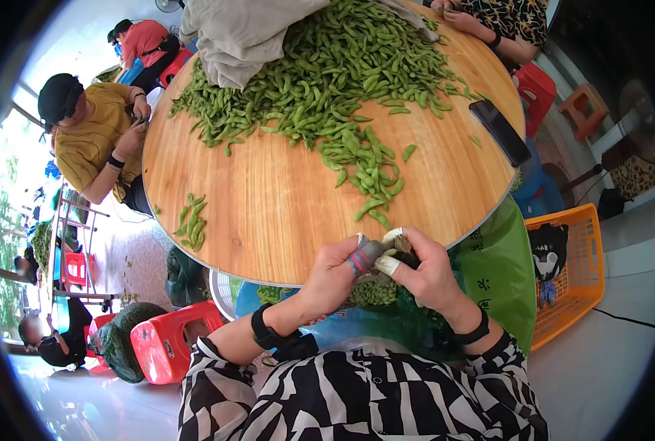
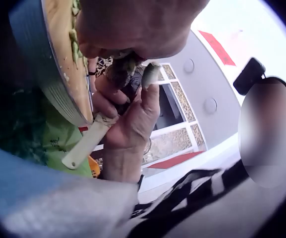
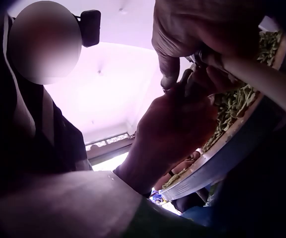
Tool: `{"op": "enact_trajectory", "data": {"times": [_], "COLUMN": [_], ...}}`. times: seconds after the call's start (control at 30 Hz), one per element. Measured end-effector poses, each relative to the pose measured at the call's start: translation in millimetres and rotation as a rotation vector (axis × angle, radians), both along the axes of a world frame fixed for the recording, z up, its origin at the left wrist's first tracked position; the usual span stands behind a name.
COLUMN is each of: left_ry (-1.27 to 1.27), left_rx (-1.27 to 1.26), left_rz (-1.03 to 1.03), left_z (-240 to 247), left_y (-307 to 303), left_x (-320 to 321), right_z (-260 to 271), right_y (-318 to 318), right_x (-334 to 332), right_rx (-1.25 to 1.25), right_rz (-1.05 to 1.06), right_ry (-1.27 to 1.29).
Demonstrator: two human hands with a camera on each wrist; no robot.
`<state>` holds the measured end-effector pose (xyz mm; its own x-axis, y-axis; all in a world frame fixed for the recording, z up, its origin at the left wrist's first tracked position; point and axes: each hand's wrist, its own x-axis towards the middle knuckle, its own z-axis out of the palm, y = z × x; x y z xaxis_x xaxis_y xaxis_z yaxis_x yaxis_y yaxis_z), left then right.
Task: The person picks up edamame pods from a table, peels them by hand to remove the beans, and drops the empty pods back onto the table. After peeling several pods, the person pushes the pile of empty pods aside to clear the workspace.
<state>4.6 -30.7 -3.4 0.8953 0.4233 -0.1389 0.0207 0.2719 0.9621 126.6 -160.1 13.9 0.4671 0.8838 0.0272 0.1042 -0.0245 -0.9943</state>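
In the head view both hands meet just off the table's near edge. My left hand (image 1: pixel 331 273) has grey and banded coverings on its fingertips and pinches a small green thing (image 1: pixel 390 252), mostly hidden by fingers. My right hand (image 1: pixel 429 268), with pale coverings on thumb and forefinger, is curled close against it. The left wrist view shows a white handle (image 2: pixel 87 144) gripped in the right hand (image 2: pixel 130 121); its working end is hidden. Beneath the hands lies a bunch of small green pieces (image 1: pixel 374 292).
Green pods (image 1: pixel 327 81) are heaped on the round wooden table (image 1: pixel 268 198), beside a grey cloth (image 1: pixel 243 37). A small pod pile (image 1: pixel 191 222) lies left, a phone (image 1: pixel 500 132) right. An orange basket (image 1: pixel 577 272) and red stool (image 1: pixel 167 345) flank me. Other people sit around.
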Motion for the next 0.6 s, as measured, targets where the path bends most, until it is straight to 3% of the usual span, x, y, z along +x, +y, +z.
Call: {"op": "enact_trajectory", "data": {"times": [0.1,0.17,0.23,0.3,0.33,0.4,0.43,0.47,0.5,0.53,0.6], "left_ry": [0.112,0.225,0.225,0.420,0.422,0.397,0.396,0.247,0.103,0.099,0.121], "left_rx": [0.097,0.552,1.018,1.425,1.426,1.896,1.898,1.668,1.432,1.432,1.436], "left_rz": [-0.079,-0.216,-0.123,0.109,0.108,0.229,0.232,0.121,0.018,0.021,-0.055], "left_z": [13,17,33,44,46,49,45,36,28,21,8], "left_y": [7,13,30,57,67,84,83,76,69,64,56], "left_x": [-15,-28,-45,-52,-50,-40,-31,-17,-3,12,34], "right_z": [-10,-13,-10,-9,-11,-10,-10,-8,-5,-2,-8], "right_y": [-3,-7,-14,-22,-23,-23,-22,-22,-21,-22,-26], "right_x": [3,1,2,4,2,3,4,3,1,1,7], "right_rx": [0.019,-0.141,-0.143,-0.054,0.014,-0.002,-0.022,-0.020,-0.045,-0.071,-0.050], "right_rz": [0.065,0.095,0.120,0.360,0.327,0.300,0.272,0.274,0.217,0.156,0.178], "right_ry": [-0.072,-0.244,-0.288,-0.378,-0.397,-0.345,-0.295,-0.298,-0.046,0.206,0.329]}}
